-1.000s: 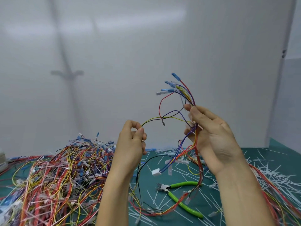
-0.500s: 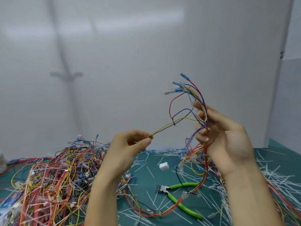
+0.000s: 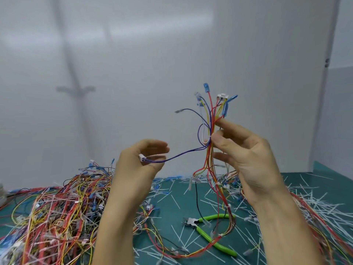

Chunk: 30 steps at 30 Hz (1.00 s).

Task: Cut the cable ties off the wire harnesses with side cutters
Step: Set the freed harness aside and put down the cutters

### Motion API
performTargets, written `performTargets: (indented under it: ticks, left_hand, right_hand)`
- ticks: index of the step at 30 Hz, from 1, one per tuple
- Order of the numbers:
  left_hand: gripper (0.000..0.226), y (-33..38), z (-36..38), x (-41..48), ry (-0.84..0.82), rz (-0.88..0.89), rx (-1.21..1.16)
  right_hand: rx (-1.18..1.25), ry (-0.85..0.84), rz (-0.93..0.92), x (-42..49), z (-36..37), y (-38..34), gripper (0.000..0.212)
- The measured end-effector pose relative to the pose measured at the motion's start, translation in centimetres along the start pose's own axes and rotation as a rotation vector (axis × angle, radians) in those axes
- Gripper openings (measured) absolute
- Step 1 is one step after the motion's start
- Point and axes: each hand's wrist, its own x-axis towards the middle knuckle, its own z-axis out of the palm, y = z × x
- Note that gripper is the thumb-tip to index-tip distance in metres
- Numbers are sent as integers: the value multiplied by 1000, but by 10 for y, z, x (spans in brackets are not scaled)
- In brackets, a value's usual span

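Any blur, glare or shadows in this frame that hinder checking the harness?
Head view: a pale glare band across the white wall; a grey cross-shaped shadow on it at left; loose tips of the held wire harness are motion-blurred; the wire pile smears toward the lower-left corner; the side cutters read clearly.

Assembly workbench — wire harnesses [image 3: 57, 217] heaped

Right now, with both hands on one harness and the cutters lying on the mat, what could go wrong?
1. The wire harness trails down and loops across the side cutters; lifting it higher could drag or flip them.
2. The left hand and right hand both hold wires, so reaching for the cutters means letting go, and the purple wires may drop among the cut ties and snag.
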Motion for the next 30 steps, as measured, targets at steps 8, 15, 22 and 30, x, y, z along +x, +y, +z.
performTargets:
  ticks: [8,15,22,30]
  left_hand:
    - [72,11,-4,-8,-89,9,546]
    - [40,15,12,-10,-327,64,469]
    - [11,10,26,-5,-409,28,63]
    - [12,5,13,-7,-486,-70,-88]
  right_hand:
    - [-88,128,-73,1,2,2,43]
    - [-96,-8,-56,0,3,5,34]
    - [21,-137,-17,-1,5,5,36]
    - [-81,-59,-80,1,6,8,80]
